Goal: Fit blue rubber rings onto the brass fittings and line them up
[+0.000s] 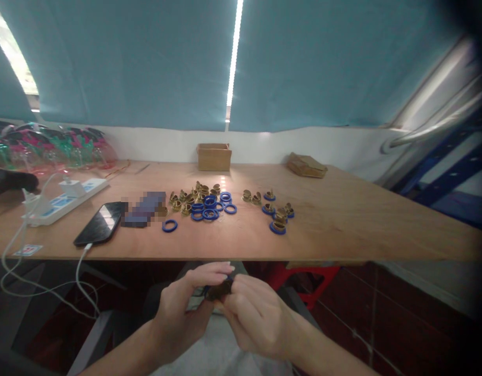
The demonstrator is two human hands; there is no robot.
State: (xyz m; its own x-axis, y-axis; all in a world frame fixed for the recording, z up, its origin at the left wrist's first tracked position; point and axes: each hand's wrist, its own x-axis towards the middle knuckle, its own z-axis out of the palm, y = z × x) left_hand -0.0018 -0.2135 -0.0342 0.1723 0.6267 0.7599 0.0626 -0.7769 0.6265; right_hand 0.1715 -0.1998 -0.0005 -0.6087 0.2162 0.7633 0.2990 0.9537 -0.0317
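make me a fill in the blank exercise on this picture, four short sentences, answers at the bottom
1. The loose rings on the table are ____ in colour.
2. Seen from the camera, the power strip lies to the ____ of the black phone.
3. The box at the back is made of ____.
4. The left hand and right hand hold a small dark piece; the plastic stool beyond them is coloured ____.

Missing words: blue; left; cardboard; red
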